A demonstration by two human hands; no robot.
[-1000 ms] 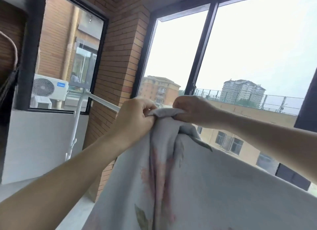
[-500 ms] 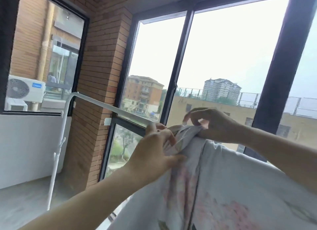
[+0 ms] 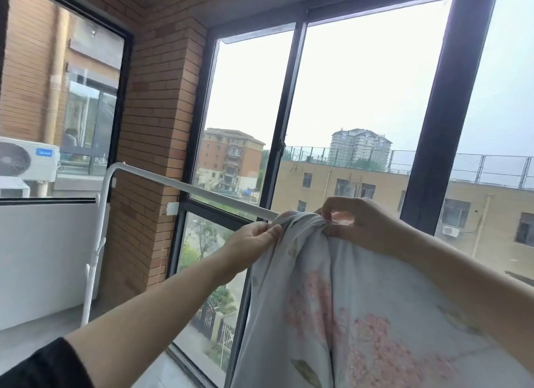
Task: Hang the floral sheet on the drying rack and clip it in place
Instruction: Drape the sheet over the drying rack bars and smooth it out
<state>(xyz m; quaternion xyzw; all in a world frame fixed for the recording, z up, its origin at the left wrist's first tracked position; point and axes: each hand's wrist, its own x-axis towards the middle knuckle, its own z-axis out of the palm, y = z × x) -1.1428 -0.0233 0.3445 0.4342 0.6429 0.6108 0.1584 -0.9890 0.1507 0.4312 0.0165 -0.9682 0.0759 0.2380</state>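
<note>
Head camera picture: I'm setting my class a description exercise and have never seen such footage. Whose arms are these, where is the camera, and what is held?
No machine here: a person wears one wide-angle camera on the head, so you look along their own arms. The left hand and right hand both pinch the bunched top of a pale floral sheet, which hangs below them. It is gathered at the rail of a white tubular drying rack, beside tall dark-framed windows. I cannot make out a clip.
</note>
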